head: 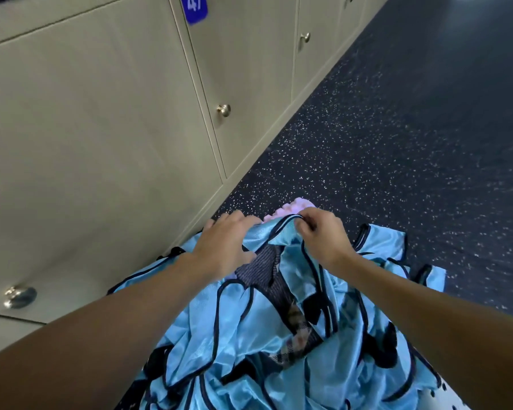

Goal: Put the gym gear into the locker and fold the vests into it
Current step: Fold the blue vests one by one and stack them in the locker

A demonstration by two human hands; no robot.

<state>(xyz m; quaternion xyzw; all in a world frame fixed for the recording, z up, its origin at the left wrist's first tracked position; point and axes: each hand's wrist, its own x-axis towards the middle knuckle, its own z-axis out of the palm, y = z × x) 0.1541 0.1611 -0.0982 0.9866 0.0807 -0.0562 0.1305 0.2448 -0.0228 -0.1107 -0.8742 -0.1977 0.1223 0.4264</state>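
Right fingers (310, 222) tight on vest (267, 236) edge

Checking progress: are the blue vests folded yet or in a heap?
In a heap, unfolded: the blue vests lie crumpled and tangled together, while the right hand pinches the trimmed edge of one.

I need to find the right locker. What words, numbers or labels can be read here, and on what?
"47": white digits on a blue plate on a locker door, their tops cut off by the picture's edge.
Dark prints on the blue vests: too crumpled to read.
Nothing else readable.
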